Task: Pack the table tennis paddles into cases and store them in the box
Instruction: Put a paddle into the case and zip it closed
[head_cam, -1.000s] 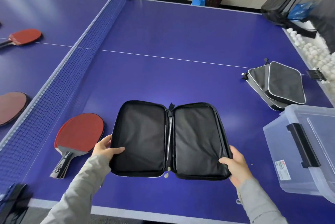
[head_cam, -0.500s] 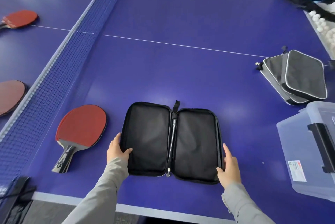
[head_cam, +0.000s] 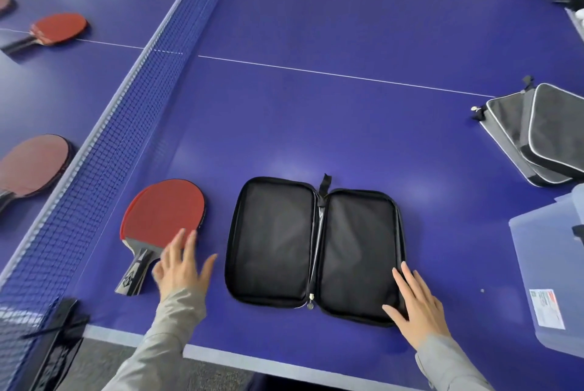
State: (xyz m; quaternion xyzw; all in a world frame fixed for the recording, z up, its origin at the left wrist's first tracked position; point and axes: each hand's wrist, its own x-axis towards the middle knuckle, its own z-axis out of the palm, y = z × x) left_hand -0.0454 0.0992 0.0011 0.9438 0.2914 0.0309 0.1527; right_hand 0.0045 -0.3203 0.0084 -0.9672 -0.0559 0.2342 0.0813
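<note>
one case (head_cam: 316, 245) laid open on desk (head_cam: 316, 112), steadied at its 5 o'clock corner by flat right hand (head_cam: 417, 305); left hand (head_cam: 180, 267), fingers spread, over paddle (head_cam: 162, 216) at 9 o'clock, likely for pickup.

Single head view; faces forward-down across table (head_cam: 316, 125); near its edge

desk (head_cam: 347, 125) beyond open case (head_cam: 316, 248) is bare; net (head_cam: 132, 112) walls left, box (head_cam: 550, 280) (lidded) blocks right.
</note>
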